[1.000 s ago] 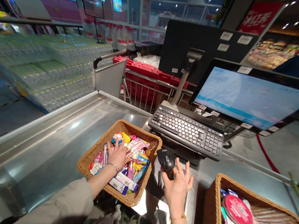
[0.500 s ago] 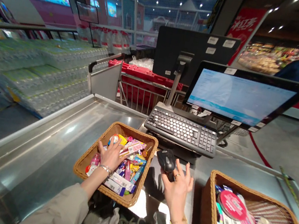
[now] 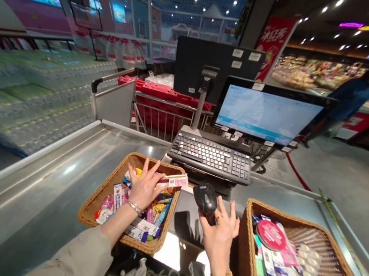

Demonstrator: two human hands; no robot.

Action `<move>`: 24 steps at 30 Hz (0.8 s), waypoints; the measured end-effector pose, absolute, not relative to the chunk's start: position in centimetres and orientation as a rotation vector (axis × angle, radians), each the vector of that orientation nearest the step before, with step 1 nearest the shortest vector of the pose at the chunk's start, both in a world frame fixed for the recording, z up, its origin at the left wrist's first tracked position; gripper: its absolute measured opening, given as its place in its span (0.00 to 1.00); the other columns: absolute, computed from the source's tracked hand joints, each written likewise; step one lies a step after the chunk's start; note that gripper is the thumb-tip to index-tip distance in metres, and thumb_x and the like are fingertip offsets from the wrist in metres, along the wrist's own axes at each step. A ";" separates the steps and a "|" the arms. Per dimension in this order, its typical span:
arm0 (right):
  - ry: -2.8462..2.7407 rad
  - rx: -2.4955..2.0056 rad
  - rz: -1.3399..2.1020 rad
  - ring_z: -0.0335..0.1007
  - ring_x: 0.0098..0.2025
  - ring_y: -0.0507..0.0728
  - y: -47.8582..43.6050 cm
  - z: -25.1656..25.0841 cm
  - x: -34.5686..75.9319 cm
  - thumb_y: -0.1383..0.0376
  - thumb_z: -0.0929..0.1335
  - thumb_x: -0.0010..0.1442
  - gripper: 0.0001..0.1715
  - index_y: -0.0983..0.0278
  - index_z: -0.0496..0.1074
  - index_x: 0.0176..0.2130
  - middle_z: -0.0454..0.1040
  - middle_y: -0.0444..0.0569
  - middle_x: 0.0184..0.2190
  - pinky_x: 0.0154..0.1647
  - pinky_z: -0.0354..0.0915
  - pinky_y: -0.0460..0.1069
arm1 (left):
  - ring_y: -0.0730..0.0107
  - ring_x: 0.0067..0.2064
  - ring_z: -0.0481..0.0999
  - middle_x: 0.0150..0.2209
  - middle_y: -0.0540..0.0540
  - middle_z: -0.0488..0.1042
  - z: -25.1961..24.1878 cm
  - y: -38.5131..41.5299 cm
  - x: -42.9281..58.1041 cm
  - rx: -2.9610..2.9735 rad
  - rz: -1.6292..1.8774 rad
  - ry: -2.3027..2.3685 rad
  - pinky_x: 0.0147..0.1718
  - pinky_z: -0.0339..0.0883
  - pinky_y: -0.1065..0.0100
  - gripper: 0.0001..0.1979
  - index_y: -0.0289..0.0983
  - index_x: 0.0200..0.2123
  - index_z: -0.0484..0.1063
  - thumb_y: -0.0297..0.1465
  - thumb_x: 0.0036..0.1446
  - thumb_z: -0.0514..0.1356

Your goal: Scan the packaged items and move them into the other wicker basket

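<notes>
My left hand (image 3: 143, 189) is over the left wicker basket (image 3: 85, 212), its fingers spread. A slim pink-and-white packet with a barcode (image 3: 173, 180) juts rightward from beneath the thumb side and crosses the basket's right rim. That hand's grip is partly hidden, but the packet moves with it. Below it are several small colourful packets, including a white-and-purple box (image 3: 136, 233). My right hand (image 3: 220, 232) grips a black barcode scanner (image 3: 205, 198) between thumb and forefinger, the other fingers held out. The scanner's head is up, to the right of the left basket.
To the right stands a larger wicker basket (image 3: 248, 264) with a round red tin (image 3: 270, 235), a blister pack (image 3: 307, 263) and several packets. Behind the scanner are a keyboard (image 3: 211, 156) and a lit screen (image 3: 269, 115). A person in blue (image 3: 352, 96) is farther off.
The barcoded packet has risen and shifted rightward relative to the basket, with my left hand. My right hand keeps the scanner in nearly the same spot. The view has turned rightward.
</notes>
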State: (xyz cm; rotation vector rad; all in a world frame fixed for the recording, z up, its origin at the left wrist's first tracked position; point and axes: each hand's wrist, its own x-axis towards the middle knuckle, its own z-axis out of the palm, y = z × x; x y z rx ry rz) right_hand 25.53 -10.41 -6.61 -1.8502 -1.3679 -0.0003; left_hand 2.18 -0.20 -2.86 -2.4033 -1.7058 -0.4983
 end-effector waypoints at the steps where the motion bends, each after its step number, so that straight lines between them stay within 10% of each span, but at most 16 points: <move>1: -1.367 -1.853 -0.014 0.46 0.68 0.69 -10.6 -6.6 25.7 0.56 0.66 0.56 0.15 0.59 0.77 0.39 0.70 0.51 0.58 0.63 0.41 0.73 | 0.42 0.71 0.43 0.67 0.48 0.57 -2.7 -0.1 2.5 -2.420 -0.503 -1.694 0.58 0.18 0.25 0.17 0.49 0.50 0.74 0.40 0.57 0.62; 24: -1.500 -1.953 -0.201 0.38 0.71 0.70 -14.5 -4.7 28.4 0.63 0.68 0.53 0.17 0.57 0.76 0.44 0.65 0.48 0.63 0.63 0.41 0.74 | 0.43 0.71 0.39 0.69 0.51 0.53 -1.5 1.0 9.5 -2.627 -0.546 -1.362 0.58 0.14 0.26 0.19 0.53 0.53 0.72 0.41 0.58 0.61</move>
